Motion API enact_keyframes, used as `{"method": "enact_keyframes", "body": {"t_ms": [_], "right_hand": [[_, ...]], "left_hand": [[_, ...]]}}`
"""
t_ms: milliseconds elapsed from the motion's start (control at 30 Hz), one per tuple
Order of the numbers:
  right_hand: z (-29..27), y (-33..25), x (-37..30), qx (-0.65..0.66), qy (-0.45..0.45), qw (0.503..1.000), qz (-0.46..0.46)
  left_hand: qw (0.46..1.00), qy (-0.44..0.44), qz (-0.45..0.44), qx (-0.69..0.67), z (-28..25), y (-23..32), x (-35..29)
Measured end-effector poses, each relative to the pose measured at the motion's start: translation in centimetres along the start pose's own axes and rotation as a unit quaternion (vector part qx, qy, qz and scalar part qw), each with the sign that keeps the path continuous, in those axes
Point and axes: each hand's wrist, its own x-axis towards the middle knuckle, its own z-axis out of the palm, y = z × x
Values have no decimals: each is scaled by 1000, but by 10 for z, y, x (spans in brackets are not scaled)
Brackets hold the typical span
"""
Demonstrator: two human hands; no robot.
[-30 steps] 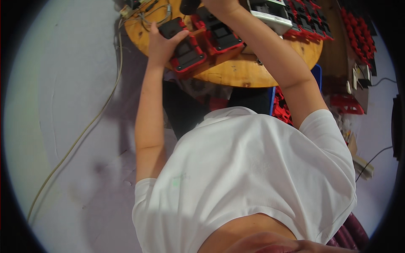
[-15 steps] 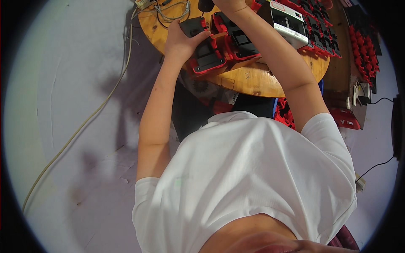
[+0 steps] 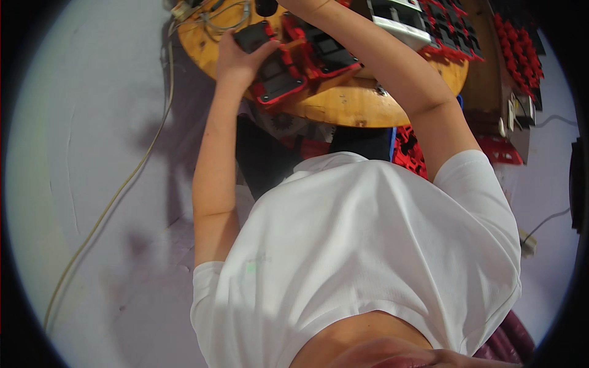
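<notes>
My left hand [image 3: 238, 62] grips the left side of a black-and-red plastic housing [image 3: 280, 80], thumb across its top and fingers along the far left edge. A similar housing [image 3: 331, 56] stands just to the right, close against it. At the upper edge of the head view is the dark nose of what looks like an electric screwdriver [image 3: 266, 7], pointing down at the far end of the held housing. My right hand [image 3: 304, 5] is beside that tool and closed on it, though its fingers are mostly cut off by the picture's edge.
Both housings rest on a round wooden table [image 3: 343, 105]. A silver-and-white box-shaped device [image 3: 400, 21] and rows of red-black parts [image 3: 448, 30] stand at the right. Loose cables [image 3: 226, 19] lie far left. More red parts [image 3: 410, 150] sit below the table's edge.
The whole view has shifted, so table, housings and hands appear farther left and higher. My left hand keeps its grip, and the screwdriver stays over the housing's far end.
</notes>
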Motion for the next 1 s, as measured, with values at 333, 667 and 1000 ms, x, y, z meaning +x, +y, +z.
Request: {"method": "enact_keyframes", "body": {"t_ms": [333,667,1000], "right_hand": [[-139,-116,-55,-163,35,982,84],[-144,-123,-74,-228,104,955,160],[-8,-51,-8,71,71,993,62]], "left_hand": [[995,57,-33,76,-6,-30,-4],[992,51,-44,106,-7,-15,-8],[994,-14,-27,-107,-34,-54,-21]]}}
